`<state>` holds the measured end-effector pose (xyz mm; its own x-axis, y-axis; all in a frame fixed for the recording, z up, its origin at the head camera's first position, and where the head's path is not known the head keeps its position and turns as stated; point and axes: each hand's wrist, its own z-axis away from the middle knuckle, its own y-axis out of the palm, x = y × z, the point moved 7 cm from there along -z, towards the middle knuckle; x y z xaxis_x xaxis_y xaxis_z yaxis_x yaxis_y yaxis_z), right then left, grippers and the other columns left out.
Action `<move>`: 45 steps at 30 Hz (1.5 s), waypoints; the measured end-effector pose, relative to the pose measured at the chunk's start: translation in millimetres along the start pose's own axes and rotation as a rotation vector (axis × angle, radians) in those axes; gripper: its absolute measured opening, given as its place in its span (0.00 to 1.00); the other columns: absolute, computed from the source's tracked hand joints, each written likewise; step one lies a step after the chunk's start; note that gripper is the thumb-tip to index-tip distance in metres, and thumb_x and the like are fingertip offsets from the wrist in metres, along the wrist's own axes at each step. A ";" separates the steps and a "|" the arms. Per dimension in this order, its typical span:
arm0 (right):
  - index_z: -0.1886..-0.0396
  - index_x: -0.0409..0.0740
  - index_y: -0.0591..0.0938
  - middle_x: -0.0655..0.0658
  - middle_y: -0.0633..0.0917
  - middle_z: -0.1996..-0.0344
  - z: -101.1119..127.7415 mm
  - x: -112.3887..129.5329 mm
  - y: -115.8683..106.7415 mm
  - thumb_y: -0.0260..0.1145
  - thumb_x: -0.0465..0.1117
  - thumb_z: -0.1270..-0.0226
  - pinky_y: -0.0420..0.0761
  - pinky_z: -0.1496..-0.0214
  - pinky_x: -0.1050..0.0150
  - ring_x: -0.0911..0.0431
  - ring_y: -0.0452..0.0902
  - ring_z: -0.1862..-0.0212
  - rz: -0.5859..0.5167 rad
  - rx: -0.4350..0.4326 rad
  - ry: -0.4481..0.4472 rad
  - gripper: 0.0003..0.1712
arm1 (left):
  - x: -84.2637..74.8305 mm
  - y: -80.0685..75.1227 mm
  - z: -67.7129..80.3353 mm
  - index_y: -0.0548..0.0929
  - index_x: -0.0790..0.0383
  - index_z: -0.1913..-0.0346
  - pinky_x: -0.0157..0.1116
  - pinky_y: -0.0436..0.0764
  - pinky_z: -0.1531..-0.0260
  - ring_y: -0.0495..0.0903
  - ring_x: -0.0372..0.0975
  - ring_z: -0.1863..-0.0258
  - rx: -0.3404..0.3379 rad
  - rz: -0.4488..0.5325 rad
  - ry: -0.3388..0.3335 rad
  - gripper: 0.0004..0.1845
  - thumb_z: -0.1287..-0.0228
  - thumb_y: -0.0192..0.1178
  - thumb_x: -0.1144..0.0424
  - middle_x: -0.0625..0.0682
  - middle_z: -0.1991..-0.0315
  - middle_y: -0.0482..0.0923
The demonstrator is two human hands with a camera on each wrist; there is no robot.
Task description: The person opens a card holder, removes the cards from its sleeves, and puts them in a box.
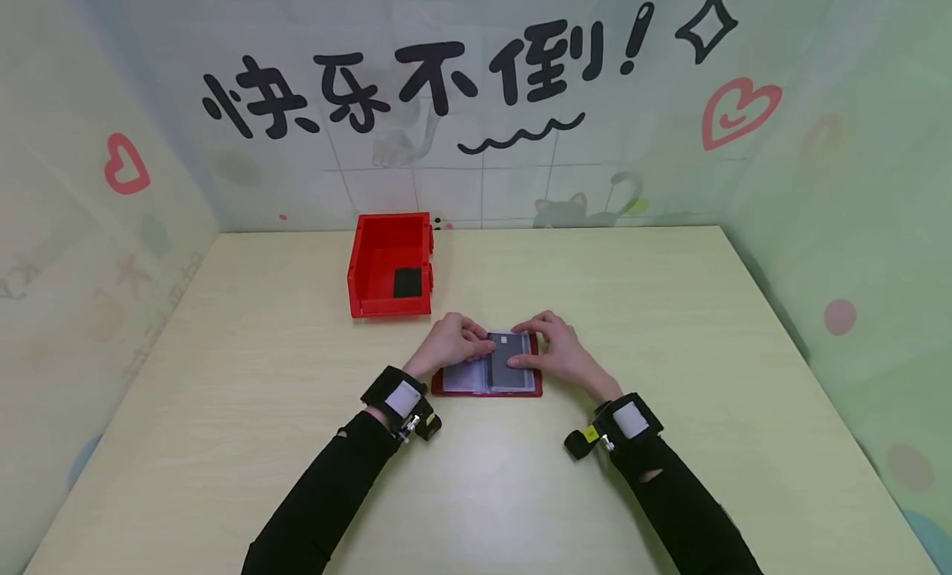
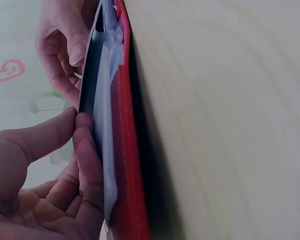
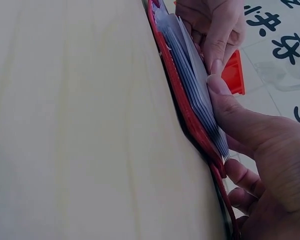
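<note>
An opened red card holder [image 1: 437, 387] with clear plastic sleeves [image 1: 463, 380] lies on the table in front of me. A dark grey card [image 1: 506, 375] with a small light square near its top is at its right-hand page. My left hand [image 1: 457, 341] pinches the card's left edge between thumb and fingers, as the left wrist view shows. My right hand [image 1: 556, 352] grips the right side of the holder. Its thumb [image 3: 225, 92] presses on the top of the stacked sleeves, and its other fingers curl at the outer edge by the red cover [image 3: 182, 102].
Behind the holder and to the left, a red plastic bin [image 1: 355, 265] stands near the table's back edge. A dark square piece [image 1: 407, 282] lies in it. Printed cloth walls [image 1: 476, 187] enclose the pale wooden table [image 1: 297, 344] at the back and both sides.
</note>
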<state>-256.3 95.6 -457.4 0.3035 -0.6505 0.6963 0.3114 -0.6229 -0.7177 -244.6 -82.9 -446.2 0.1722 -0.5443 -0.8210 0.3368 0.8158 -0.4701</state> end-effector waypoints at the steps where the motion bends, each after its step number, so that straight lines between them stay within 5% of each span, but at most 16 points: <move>1: 0.42 0.46 0.83 0.41 0.78 0.49 0.4 0.2 -0.2 0.79 0.50 0.45 0.64 0.42 0.52 0.47 0.70 0.47 0.002 0.000 -0.002 0.32 | -0.2 0.2 0.3 0.84 0.66 0.51 0.29 0.76 0.69 0.79 0.39 0.71 -0.001 -0.002 -0.001 0.16 0.37 0.70 0.59 0.56 0.67 0.86; 19: 0.41 0.46 0.83 0.40 0.78 0.48 2.7 -0.9 -0.9 0.79 0.50 0.45 0.64 0.40 0.49 0.45 0.70 0.45 -0.011 -0.005 -0.008 0.31 | -2.5 2.4 0.7 0.84 0.66 0.49 0.30 0.73 0.67 0.77 0.42 0.66 -0.007 -0.003 -0.024 0.16 0.37 0.70 0.62 0.58 0.64 0.86; 32: 0.42 0.46 0.84 0.40 0.78 0.49 2.8 -0.5 -1.6 0.79 0.51 0.45 0.63 0.39 0.47 0.46 0.70 0.45 -0.017 -0.016 -0.021 0.31 | -2.6 0.8 2.0 0.80 0.68 0.45 0.30 0.75 0.67 0.78 0.41 0.67 0.070 0.011 -0.043 0.19 0.33 0.66 0.60 0.56 0.65 0.84; 37: 0.42 0.46 0.84 0.41 0.78 0.49 4.0 -0.4 -1.1 0.79 0.51 0.45 0.64 0.39 0.48 0.46 0.70 0.45 -0.018 -0.009 -0.013 0.31 | -0.2 0.5 2.4 0.80 0.66 0.47 0.31 0.75 0.67 0.79 0.41 0.68 0.014 -0.038 -0.070 0.25 0.40 0.72 0.53 0.56 0.66 0.85; 45: 0.42 0.46 0.84 0.41 0.78 0.49 3.6 -0.3 -0.3 0.79 0.50 0.45 0.63 0.40 0.49 0.46 0.70 0.46 -0.011 -0.013 -0.013 0.31 | -0.2 -1.5 3.0 0.83 0.68 0.48 0.30 0.77 0.66 0.80 0.42 0.66 -0.032 0.010 -0.057 0.21 0.40 0.73 0.59 0.59 0.62 0.87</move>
<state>-253.2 97.6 -457.4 0.3122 -0.6379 0.7040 0.3031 -0.6354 -0.7102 -242.4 -84.6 -444.4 0.2284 -0.5455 -0.8064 0.3053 0.8266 -0.4728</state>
